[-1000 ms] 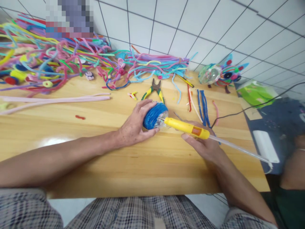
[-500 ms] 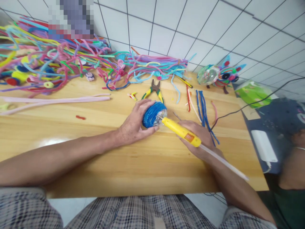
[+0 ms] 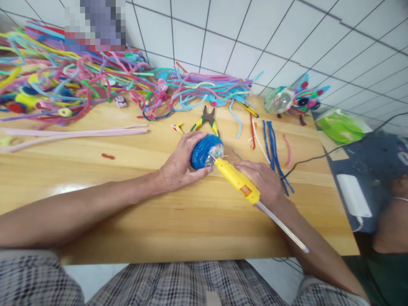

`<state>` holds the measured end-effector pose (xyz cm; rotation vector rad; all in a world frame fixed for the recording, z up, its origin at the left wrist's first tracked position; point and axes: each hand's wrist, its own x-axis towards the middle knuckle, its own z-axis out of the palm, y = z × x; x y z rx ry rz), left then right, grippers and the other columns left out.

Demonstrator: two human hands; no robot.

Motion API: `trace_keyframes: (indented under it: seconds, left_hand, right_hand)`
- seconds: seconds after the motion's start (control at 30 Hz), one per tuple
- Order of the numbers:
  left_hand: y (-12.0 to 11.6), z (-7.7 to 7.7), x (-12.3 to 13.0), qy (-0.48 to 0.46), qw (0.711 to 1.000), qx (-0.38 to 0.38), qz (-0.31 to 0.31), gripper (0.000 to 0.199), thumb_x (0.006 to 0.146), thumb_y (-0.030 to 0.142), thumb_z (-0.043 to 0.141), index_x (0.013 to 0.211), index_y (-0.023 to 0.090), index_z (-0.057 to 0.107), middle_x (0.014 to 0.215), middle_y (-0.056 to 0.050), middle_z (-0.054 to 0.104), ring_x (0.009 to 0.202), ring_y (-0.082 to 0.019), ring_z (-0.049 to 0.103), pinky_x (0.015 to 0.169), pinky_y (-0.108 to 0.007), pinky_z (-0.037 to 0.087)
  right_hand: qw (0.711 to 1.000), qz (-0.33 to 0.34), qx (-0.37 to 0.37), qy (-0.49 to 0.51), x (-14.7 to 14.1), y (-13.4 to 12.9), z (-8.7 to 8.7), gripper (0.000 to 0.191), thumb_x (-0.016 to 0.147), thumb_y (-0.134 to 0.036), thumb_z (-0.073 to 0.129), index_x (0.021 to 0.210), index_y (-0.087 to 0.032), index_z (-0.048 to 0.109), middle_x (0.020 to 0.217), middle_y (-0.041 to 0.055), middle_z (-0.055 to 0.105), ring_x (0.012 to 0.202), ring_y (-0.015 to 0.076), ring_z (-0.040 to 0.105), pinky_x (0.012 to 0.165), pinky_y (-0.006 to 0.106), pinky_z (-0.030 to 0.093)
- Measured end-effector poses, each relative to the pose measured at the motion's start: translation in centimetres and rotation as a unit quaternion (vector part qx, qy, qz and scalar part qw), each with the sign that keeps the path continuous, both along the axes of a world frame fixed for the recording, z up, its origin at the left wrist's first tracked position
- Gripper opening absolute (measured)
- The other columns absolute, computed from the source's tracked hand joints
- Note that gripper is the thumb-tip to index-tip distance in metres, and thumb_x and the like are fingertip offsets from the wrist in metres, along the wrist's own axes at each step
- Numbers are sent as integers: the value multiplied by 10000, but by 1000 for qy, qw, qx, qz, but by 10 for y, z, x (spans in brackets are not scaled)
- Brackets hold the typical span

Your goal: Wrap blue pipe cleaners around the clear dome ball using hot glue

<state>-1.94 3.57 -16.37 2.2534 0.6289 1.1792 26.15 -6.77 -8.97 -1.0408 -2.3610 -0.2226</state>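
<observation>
My left hand (image 3: 181, 165) is wrapped round the left side of a ball (image 3: 201, 152) wound with blue pipe cleaner, its right end clear and speckled. My right hand (image 3: 263, 180) grips a yellow glue gun (image 3: 234, 176), a clear glue stick (image 3: 283, 229) sticking out of its rear. The gun's metal nozzle is at the uncovered end of the ball; whether it touches is too small to tell. Just behind the ball lie green and yellow pliers (image 3: 208, 119) with their jaws apart. Blue pipe cleaners (image 3: 273, 144) rest beyond my right hand.
Tangled pipe cleaners (image 3: 86, 80) fill the back left, and a bundle (image 3: 213, 87) lies along the wall. At the back right stands a colourful figure (image 3: 301, 102). A black cord (image 3: 312, 159) crosses the right side. Another person's arm (image 3: 393, 225) shows at far right.
The glue gun's rear end has swung down and left in my right hand, its nozzle staying near the ball. The black cord has shifted slightly. My left hand and the ball have barely moved.
</observation>
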Motion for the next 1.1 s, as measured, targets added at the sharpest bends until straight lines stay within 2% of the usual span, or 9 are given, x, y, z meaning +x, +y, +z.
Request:
trace_keyframes:
  seconds: [0.2,0.43,0.63,0.77,0.97,1.1]
  left_hand:
    - [1,-1,-1,14,1000,-5,-2,874,1020,514,788,1727,290,327,1637,-190,496,1573,-395,511,1327,-662,483]
    - [1,0,0,8,1000,10,-2,864,1023,476,801,1724,286,332,1633,-187,515,1569,-384,520,1325,-634,493]
    - [0,2,-1,22,1000,0,-3,874,1020,490,790,1729,293,318,1647,-188,508,1586,-393,504,1333,-656,479]
    - [0,2,-1,23,1000,-2,0,870,1014,478,794,1726,282,335,1653,-193,512,1590,-395,503,1339,-653,472]
    - [0,3,0,13,1000,-5,-5,855,1019,478,796,1722,279,352,1649,-188,528,1581,-389,515,1340,-640,474]
    - [0,2,0,6,1000,7,-8,869,1016,457,805,1727,285,335,1648,-186,523,1585,-384,511,1333,-634,485]
  right_hand:
    - [1000,-13,12,18,4,0,-2,303,1166,-259,551,1423,-172,685,1196,146,884,1072,249,872,817,360,688]
    - [1000,3,-11,24,2,-1,-3,378,1199,-332,455,1484,-186,656,1210,156,882,1087,271,870,831,403,694]
    - [998,0,-58,33,6,-2,-4,371,1133,-318,598,1482,-228,681,1269,132,881,1110,289,870,854,429,707]
    - [999,-4,-36,23,5,-2,-5,330,1179,-344,527,1438,-219,689,1243,125,885,1104,255,872,859,405,704]
    - [999,0,-26,28,3,-1,-7,341,1183,-330,524,1448,-188,684,1227,152,883,1076,278,873,842,421,697]
    - [1000,-1,-17,20,3,-1,-6,319,1186,-309,516,1436,-188,673,1223,147,884,1059,262,875,816,407,684]
